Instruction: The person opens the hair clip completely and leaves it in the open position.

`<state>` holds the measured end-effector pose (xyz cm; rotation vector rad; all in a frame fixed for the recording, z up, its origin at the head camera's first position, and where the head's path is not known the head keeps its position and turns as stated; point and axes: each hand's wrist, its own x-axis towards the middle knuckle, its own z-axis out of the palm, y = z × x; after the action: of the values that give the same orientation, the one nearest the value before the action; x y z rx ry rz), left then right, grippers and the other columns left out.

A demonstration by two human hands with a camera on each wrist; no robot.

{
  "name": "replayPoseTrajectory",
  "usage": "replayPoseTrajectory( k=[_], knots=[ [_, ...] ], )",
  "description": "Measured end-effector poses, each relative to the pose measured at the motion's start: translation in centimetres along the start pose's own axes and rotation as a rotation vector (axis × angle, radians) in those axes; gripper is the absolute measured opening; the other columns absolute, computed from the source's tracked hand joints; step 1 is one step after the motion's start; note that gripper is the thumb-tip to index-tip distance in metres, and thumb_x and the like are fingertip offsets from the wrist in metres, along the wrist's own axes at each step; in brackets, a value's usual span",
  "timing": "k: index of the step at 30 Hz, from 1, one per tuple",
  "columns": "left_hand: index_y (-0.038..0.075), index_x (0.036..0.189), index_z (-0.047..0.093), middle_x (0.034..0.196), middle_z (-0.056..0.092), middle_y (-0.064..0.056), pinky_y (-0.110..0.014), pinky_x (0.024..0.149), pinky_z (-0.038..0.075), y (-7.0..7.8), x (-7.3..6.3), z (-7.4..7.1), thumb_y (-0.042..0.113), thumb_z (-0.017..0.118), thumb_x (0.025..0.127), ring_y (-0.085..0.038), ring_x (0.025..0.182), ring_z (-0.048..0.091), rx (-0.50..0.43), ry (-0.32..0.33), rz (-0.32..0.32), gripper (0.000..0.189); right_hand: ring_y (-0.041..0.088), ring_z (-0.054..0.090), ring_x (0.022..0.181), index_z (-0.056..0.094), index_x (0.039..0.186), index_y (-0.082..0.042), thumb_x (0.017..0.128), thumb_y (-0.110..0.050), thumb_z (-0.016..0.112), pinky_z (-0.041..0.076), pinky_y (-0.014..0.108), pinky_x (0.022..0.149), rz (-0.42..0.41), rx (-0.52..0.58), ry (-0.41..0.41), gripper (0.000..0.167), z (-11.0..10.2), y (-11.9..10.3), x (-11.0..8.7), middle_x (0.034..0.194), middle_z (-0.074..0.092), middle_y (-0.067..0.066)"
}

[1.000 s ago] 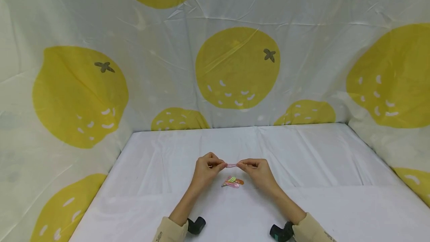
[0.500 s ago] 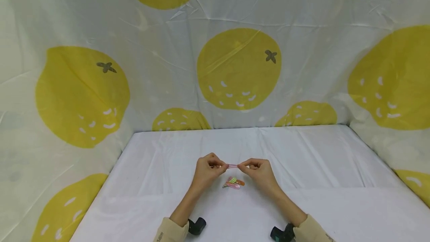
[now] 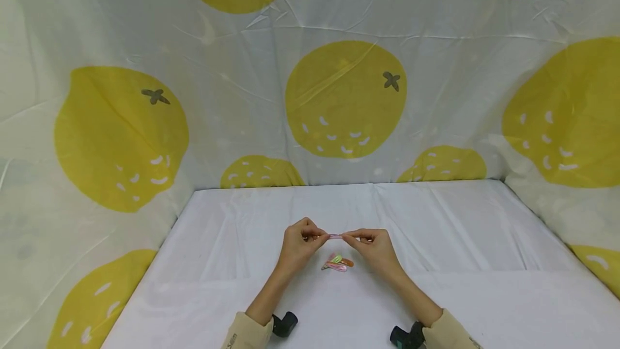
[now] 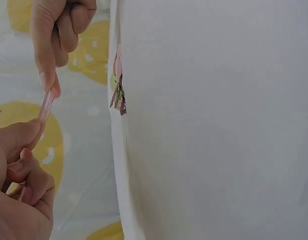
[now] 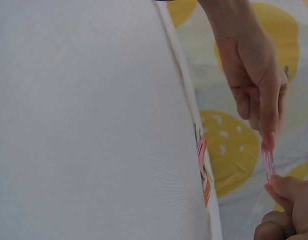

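Note:
A pink snap hair clip [image 3: 335, 236] is stretched between both hands above the table. My left hand [image 3: 298, 242] pinches one end between thumb and forefinger. The opposite end is pinched the same way by my right hand [image 3: 372, 246]. In the left wrist view the clip [image 4: 45, 106] shows as a thin pink strip, its ends covered by fingertips. Its long slot shows in the right wrist view, where the clip [image 5: 268, 162] spans the fingertips. Just below the hands, a small pile of hair clips [image 3: 335, 266] in pink, yellow-green and orange lies on the table.
A white cloth covers the table [image 3: 460, 306]. Behind it and at both sides hangs a pale curtain [image 3: 252, 96] printed with yellow fruit. Black wrist devices, one on the left wrist [image 3: 284, 325] and one on the right [image 3: 408, 335], sit near the sleeve cuffs.
Both hands keep their pinch on the pink hair clip and have risen very slightly, the left a little more. The pile of clips stays put.

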<state>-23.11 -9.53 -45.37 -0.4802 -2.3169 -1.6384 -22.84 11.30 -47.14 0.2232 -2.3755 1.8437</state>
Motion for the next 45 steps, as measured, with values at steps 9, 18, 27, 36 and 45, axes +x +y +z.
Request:
replayPoseTrajectory(
  k=[9, 18, 27, 36, 45],
  knots=[
    [0.001, 0.081, 0.08, 0.076, 0.06, -0.016, -0.015, 0.057, 0.033, 0.1, -0.1, -0.1, -0.005, 0.082, 0.082, -0.006, 0.063, 0.043, -0.028, -0.017, 0.004, 0.006, 0.002, 0.027, 0.053, 0.084, 0.091, -0.006, 0.085, -0.019, 0.086, 0.019, 0.02, 0.049, 0.006, 0.004, -0.015, 0.014, 0.1, 0.3, 0.0, 0.055, 0.032, -0.007],
    [0.003, 0.082, 0.082, 0.073, 0.06, -0.008, -0.016, 0.057, 0.034, 0.3, 0.2, -0.5, -0.004, 0.081, 0.081, -0.005, 0.063, 0.045, 0.067, -0.053, -0.034, 0.007, 0.005, 0.02, 0.05, 0.083, 0.095, -0.006, 0.091, -0.018, 0.08, 0.018, 0.021, 0.049, 0.061, -0.034, -0.13, 0.013, -0.1, 0.2, 0.4, 0.053, 0.026, -0.009],
    [0.002, 0.08, 0.082, 0.068, 0.064, -0.006, -0.019, 0.056, 0.038, -0.5, 2.2, 0.0, 0.002, 0.085, 0.081, -0.008, 0.064, 0.047, 0.169, -0.079, -0.084, 0.003, 0.005, 0.033, 0.056, 0.083, 0.095, -0.008, 0.092, -0.019, 0.079, 0.027, 0.021, 0.055, 0.118, -0.066, -0.1, 0.012, -0.4, 0.6, 2.7, 0.055, 0.051, -0.004],
    [0.001, 0.085, 0.083, 0.083, 0.078, -0.014, -0.021, 0.06, 0.043, -3.1, 7.3, 1.5, 0.007, 0.083, 0.086, -0.012, 0.07, 0.055, 0.163, -0.004, -0.232, 0.006, 0.007, 0.053, 0.073, 0.082, 0.097, -0.001, 0.093, -0.017, 0.077, 0.038, 0.021, 0.064, 0.154, -0.079, -0.021, 0.018, 0.1, 1.7, 7.9, 0.087, 0.079, 0.015],
    [0.004, 0.085, 0.084, 0.085, 0.078, -0.012, -0.022, 0.06, 0.041, -5.8, 11.2, 2.4, 0.008, 0.084, 0.085, -0.012, 0.071, 0.053, 0.19, 0.002, -0.306, 0.004, 0.018, 0.066, 0.099, 0.082, 0.096, 0.0, 0.093, -0.015, 0.077, 0.047, 0.021, 0.076, 0.16, -0.143, -0.02, 0.017, 0.1, 2.9, 12.1, 0.099, 0.08, 0.014]
  ],
)
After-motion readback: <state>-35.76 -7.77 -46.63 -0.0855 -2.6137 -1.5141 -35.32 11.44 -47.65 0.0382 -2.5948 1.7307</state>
